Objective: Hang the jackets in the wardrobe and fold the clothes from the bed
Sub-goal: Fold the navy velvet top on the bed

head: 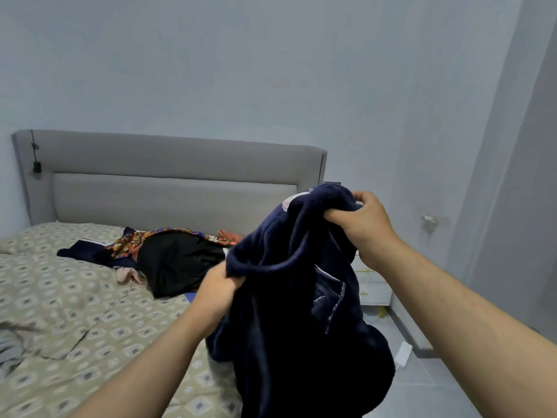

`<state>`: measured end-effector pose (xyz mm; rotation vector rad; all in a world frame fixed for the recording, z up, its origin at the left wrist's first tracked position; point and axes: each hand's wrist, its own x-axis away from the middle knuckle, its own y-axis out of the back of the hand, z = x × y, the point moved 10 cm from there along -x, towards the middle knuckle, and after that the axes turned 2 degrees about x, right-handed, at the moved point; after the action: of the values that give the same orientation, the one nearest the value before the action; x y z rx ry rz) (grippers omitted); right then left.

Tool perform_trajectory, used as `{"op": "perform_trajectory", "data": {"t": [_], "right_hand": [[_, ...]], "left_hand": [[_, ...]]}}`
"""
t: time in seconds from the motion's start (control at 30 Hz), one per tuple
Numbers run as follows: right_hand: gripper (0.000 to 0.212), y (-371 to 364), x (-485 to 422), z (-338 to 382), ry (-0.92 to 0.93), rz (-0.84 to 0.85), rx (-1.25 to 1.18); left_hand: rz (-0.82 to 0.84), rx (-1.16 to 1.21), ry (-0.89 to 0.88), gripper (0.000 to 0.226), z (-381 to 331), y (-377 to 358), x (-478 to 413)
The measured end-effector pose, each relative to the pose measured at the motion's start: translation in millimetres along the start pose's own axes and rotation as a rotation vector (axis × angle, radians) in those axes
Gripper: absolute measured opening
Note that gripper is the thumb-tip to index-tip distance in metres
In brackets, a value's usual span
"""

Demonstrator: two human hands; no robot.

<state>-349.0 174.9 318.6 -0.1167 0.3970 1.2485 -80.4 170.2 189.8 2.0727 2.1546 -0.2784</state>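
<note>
Both hands, left hand (221,285) and right hand (360,220), grip the navy fleece jacket (289,297) with curled fingers; locate collar, keep shoulders level before hanging.

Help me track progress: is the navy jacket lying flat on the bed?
No; the left hand and right hand both grip the navy jacket, holding it up off the bed.

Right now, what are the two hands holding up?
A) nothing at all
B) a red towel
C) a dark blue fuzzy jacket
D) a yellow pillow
C: the left hand and the right hand both grip the dark blue jacket, which hangs in the air over the edge of the bed.
</note>
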Motion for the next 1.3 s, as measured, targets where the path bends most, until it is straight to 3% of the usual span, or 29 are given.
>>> {"op": "perform_trajectory", "data": {"t": [0.1,0.23,0.4,0.5,0.63,0.73,0.83,1.07,1.2,1.3], "right_hand": [[0.044,3,1,6,0.004,0.122,0.173],[0.045,3,20,30,0.081,0.338,0.465],[0.014,22,36,70,0.256,0.266,0.734],[0.023,33,48,82,0.246,0.21,0.649],[0.006,40,58,92,0.188,0.227,0.392],[0.012,52,51,98,0.192,0.144,0.285],[0.024,61,43,123,0.29,-0.052,0.429],[0.019,61,45,207,0.614,-0.319,0.596],[0.022,31,16,164,0.584,-0.306,0.732],[0.021,-6,-3,93,0.519,-0.209,0.836]], "left_hand": [[-0.162,0.149,-0.04,0.03,-48,30,-19],[-0.188,-0.063,-0.212,0.027,-133,72,-41],[-0.205,-0.15,-0.347,0.033,-222,95,-39],[-0.265,-0.203,-0.46,0.03,-267,104,-22],[-0.325,-0.289,-0.604,0.022,-319,113,-1],[-0.403,-0.349,-0.656,0.017,-344,131,12],[-0.46,-0.527,-0.685,0.018,-358,144,19],[-0.755,-0.964,-0.797,0.019,-378,163,25],[-0.761,-1.072,-0.796,0.017,-337,160,3],[-0.706,-1.092,-0.662,0.02,-272,165,-30]]}}
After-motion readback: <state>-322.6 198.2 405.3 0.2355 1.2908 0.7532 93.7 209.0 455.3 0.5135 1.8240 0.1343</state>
